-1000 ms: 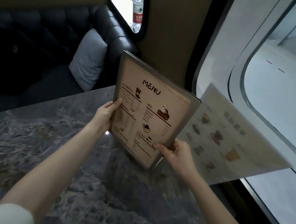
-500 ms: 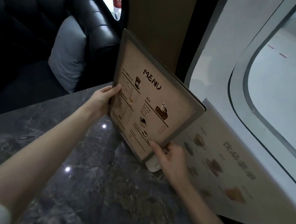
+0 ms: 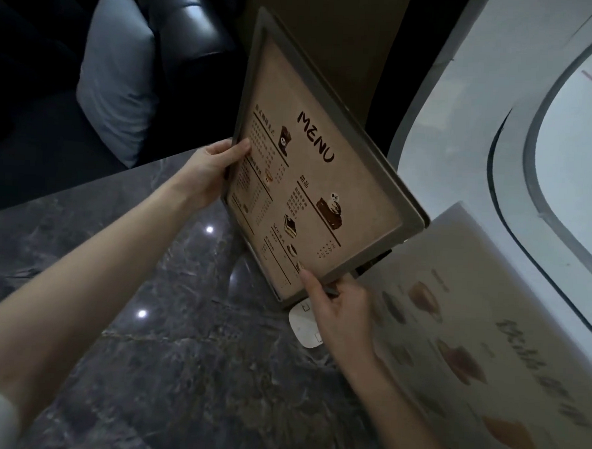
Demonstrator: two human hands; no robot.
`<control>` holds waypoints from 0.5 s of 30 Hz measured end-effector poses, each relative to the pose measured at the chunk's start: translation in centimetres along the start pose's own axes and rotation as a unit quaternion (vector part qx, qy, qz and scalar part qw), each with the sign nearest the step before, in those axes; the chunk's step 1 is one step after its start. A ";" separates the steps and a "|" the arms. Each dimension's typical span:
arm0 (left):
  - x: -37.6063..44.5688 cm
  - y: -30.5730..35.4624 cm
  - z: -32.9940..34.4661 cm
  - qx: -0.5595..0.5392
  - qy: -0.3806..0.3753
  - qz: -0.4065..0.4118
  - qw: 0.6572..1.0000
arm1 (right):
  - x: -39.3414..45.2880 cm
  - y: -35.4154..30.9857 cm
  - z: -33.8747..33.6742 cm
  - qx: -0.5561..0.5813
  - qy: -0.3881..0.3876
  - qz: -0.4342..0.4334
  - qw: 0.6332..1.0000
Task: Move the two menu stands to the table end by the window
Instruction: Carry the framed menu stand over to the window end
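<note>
A framed menu stand (image 3: 310, 177) headed "MENU" leans tilted over the far end of the dark marble table (image 3: 179, 338), beside the window. My left hand (image 3: 211, 172) grips its left edge. My right hand (image 3: 338, 312) holds its lower right corner, thumb on the front. The second menu stand (image 3: 480, 337), a pale sheet with drink pictures, stands along the window at the right, partly behind my right hand. Whether the first stand's foot touches the table is hidden.
A small white device (image 3: 304, 326) lies on the table under the held menu's lower corner. A black leather sofa (image 3: 181, 22) with a grey cushion (image 3: 120, 77) sits beyond the table's far edge. The curved window frame (image 3: 517, 160) borders the right side.
The held menu has come lower and closer to the table end by the window. A white device has come into view beneath its corner. Both hands keep their grip.
</note>
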State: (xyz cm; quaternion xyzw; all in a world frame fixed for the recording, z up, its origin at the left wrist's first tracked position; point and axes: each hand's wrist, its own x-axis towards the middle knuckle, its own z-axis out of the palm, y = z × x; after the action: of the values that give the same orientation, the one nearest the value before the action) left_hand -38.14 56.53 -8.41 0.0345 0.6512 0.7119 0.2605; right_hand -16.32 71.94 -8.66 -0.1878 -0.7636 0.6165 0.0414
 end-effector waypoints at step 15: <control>0.5 -1.3 -0.2 0.018 0.009 -0.019 1.000 | 0.2 -0.5 0.3 -0.038 -0.013 -0.014 0.999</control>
State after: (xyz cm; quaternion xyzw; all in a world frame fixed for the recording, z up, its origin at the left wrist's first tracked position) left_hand -38.22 56.52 -9.82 0.0206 0.6668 0.6951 0.2680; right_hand -16.72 71.65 -8.27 -0.1707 -0.7896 0.5885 0.0324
